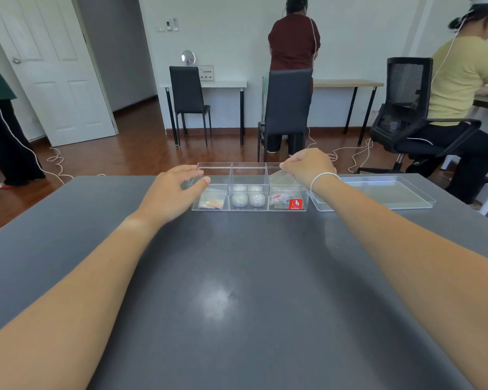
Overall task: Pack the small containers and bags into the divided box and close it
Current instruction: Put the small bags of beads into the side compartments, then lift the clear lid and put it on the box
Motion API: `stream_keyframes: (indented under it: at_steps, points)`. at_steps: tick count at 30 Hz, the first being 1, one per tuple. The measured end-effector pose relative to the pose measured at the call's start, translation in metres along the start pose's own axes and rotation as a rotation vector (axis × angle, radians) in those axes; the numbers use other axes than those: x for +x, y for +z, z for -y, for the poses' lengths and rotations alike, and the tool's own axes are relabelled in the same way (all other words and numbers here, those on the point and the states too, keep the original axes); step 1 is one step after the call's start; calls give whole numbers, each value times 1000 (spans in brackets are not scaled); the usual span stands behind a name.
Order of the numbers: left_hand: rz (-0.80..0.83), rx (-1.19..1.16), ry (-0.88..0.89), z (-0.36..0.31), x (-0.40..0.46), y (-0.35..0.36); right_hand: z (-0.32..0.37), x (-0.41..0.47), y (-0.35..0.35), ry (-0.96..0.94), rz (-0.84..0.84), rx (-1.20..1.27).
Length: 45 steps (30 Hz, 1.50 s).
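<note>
A clear divided box [248, 166] with three compartments stands near the far edge of the grey table. Its left compartment holds a small bag with coloured bits [211, 203]. Several round clear containers [248, 199] fill the middle one. The right one holds a bag with red pieces [279, 199], behind a red label [295, 204]. My left hand [172, 190] rests open against the box's left end. My right hand [307, 166] pinches a small clear bag [279, 177] over the right compartment. The clear lid [383, 192] lies flat to the right of the box.
The grey table [237, 291] stretches toward me. Beyond it are black chairs [286, 108], two desks, a white door, cables on the wooden floor, and other people standing or seated at the left, back and right.
</note>
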<state>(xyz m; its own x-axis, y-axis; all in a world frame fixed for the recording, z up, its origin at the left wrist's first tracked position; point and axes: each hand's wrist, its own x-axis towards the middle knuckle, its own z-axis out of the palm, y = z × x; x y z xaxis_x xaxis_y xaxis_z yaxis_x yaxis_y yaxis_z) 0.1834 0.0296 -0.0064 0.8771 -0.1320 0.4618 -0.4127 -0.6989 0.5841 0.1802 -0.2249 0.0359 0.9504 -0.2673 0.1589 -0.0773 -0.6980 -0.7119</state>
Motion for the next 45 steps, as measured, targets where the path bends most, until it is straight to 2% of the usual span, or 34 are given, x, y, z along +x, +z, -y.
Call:
stream_keyframes:
  at_steps: [5,12,19,23,27,33,41,45]
  points:
    - [-8,-9,3,-2,-1,1,-4,-3,-2,-118,-45,-3]
    - [-6,-1,-2,-1,-1,1,-18,-7,-8,-147,-90,-32]
    - [4,-18,-5,1,0,1,-23,-11,-11,-242,-87,-235]
    - [3,-8,-12,0,-1,1,-28,-14,-14,-274,-81,-125]
    - [7,-6,-21,-3,-2,0,-36,-18,-18,-286,-146,1]
    - [-37,30,7,-14,-8,-3,-65,-24,-38,-253,-232,16]
    - [-143,89,199,-70,-22,6,-117,-39,-81,-186,-281,-138]
    - [-101,103,323,-113,-36,29,-135,-48,-98,-175,-280,-258]
